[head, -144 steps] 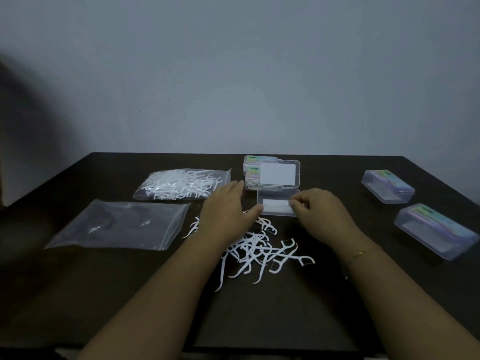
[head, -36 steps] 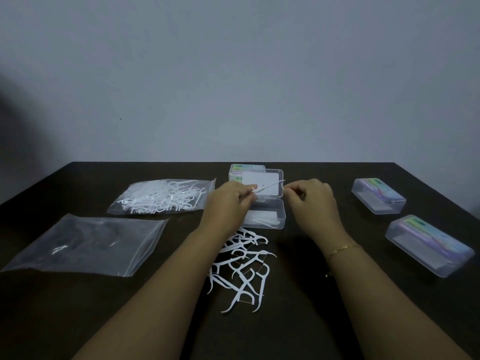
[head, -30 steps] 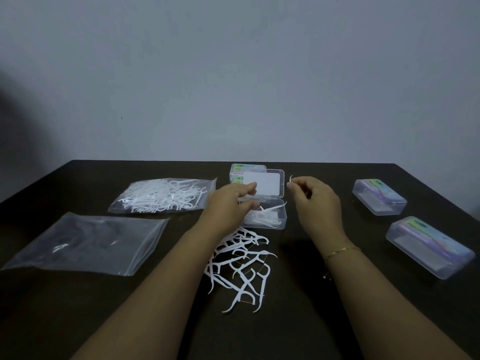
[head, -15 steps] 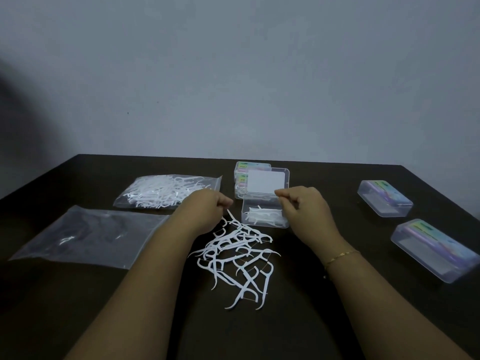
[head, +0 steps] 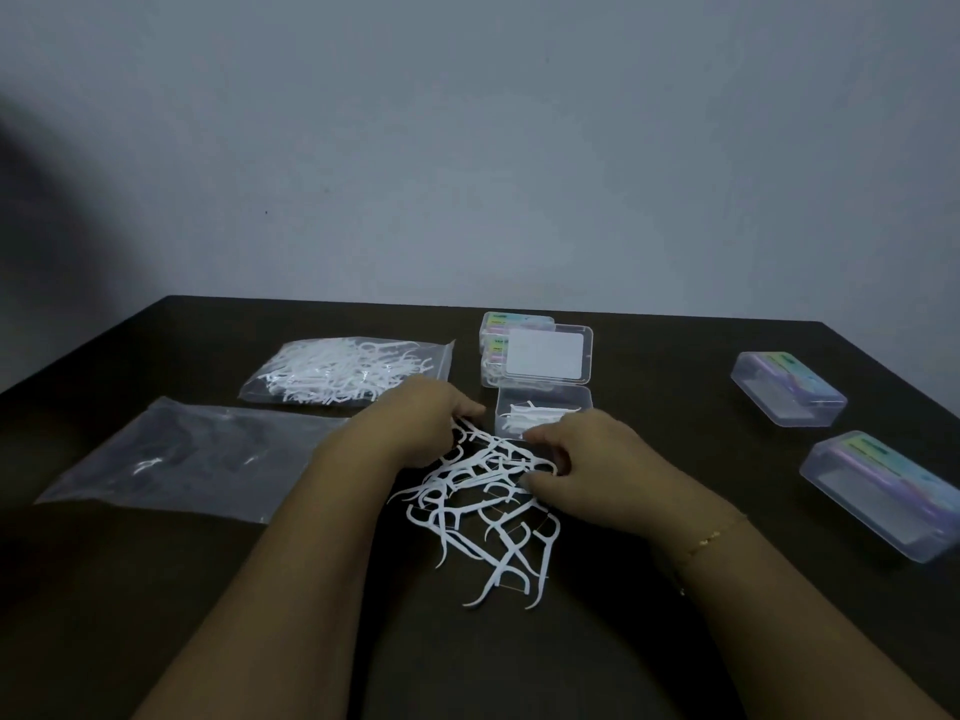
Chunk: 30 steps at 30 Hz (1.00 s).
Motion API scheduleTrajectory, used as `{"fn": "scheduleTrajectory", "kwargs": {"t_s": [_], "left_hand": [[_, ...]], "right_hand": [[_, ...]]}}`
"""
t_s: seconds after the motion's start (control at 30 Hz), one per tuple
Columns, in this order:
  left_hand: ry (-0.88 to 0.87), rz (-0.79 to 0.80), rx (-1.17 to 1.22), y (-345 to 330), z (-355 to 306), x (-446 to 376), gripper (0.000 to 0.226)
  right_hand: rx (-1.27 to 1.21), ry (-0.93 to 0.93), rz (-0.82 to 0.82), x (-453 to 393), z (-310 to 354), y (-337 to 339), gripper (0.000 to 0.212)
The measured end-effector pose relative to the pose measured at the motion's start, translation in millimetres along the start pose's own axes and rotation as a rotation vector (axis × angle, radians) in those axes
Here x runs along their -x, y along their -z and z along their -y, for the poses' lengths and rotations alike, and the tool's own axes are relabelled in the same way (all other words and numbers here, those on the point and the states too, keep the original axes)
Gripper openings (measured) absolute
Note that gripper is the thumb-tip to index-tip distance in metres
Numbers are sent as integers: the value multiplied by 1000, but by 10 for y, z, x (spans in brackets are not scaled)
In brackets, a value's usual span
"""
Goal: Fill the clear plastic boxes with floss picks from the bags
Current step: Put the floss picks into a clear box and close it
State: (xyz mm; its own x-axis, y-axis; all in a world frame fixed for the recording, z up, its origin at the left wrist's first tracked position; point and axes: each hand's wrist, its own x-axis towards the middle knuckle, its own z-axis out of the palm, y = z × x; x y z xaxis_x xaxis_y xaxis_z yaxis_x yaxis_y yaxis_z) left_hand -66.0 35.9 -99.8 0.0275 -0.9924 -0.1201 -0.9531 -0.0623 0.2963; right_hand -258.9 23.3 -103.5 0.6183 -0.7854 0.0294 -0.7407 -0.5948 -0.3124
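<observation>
The dark bench (head: 156, 589) carries everything, and the largest thing on it is a nearly empty clear bag (head: 182, 454) lying flat toward the left edge, with only a stray pick or two inside. Behind it, nearer the far edge, a second bag (head: 343, 374) is still full of white floss picks. Two closed clear boxes (head: 789, 387) (head: 883, 491) sit along the right edge, and a small stack of closed boxes (head: 493, 340) stands at the middle of the far edge. Just in front of that stack is the open box (head: 543, 410), its lid (head: 548, 353) tipped back against the stack, with a few picks lying in its bottom. A loose pile of floss picks (head: 483, 511) is spread on the bench in front of the open box. Both hands are in its far part: the left hand (head: 415, 423) rests over the pile's left side with fingers curled down among the picks, though whether it holds one I cannot tell; the right hand (head: 587, 459) has its fingers bent in at the pile's right side, seemingly pinching a pick. The step in hand looks like gathering picks for the open box, which is far from full. The next move calls for lifting a few free of the tangle, aligning them, and laying them flat in the box.
</observation>
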Motion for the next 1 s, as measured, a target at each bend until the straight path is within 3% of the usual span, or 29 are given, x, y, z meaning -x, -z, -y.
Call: {"fn": "scheduleTrajectory", "kwargs": {"t_s": [0.2, 0.4, 0.47, 0.7, 1.0], "left_hand": [[34, 69, 22, 94, -52, 90, 32], [56, 101, 163, 107, -63, 123, 14], [69, 106, 193, 121, -61, 133, 16], [174, 244, 91, 185, -61, 205, 53], [185, 218, 112, 215, 13, 214, 30]], "right_hand": [[46, -25, 59, -11, 13, -79, 71], [-45, -31, 8, -13, 6, -66, 36], [-53, -34, -4, -7, 1, -54, 26], [-147, -99, 49, -9, -30, -23, 14], [-319, -128, -1, 27, -85, 165, 9]]}}
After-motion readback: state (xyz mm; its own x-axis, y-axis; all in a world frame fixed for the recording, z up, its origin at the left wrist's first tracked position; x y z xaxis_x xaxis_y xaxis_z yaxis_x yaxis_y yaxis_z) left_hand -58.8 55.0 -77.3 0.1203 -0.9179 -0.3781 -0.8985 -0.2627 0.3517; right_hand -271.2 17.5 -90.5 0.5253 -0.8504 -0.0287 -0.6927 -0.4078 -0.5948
